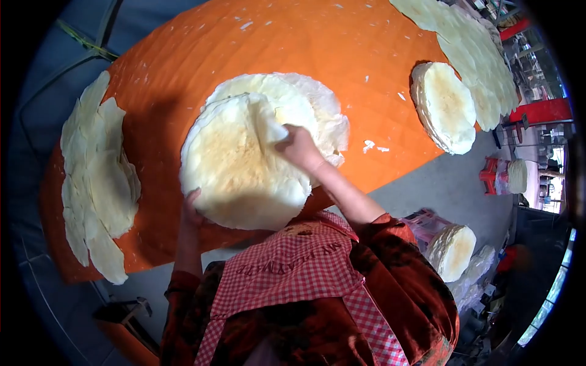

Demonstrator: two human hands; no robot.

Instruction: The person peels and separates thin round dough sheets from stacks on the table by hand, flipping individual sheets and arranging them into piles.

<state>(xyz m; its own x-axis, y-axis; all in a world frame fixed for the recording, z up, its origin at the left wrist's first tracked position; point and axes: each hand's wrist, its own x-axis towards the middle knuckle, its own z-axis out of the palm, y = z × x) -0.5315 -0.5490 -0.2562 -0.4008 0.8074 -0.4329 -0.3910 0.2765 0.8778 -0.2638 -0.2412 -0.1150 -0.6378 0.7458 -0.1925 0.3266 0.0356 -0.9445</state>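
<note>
A large round pale flatbread [238,165] with light brown patches lies tilted over a pile of similar thin sheets [268,88] on the orange table. My right hand [299,146] pinches a fold of its upper right part, with the fingers closed. At its lower left edge is my left hand [193,207], closed on the rim, its fingers partly hidden beneath the bread. Thin, nearly see-through sheets [329,116] stick out at the right of the pile.
Overlapping flat sheets [101,177] lie along the left of the orange table [183,49]. A round stack [445,107] and more spread sheets [470,55] are at the right. Below right, another stack [452,251] and a red stool [489,175] stand off the table.
</note>
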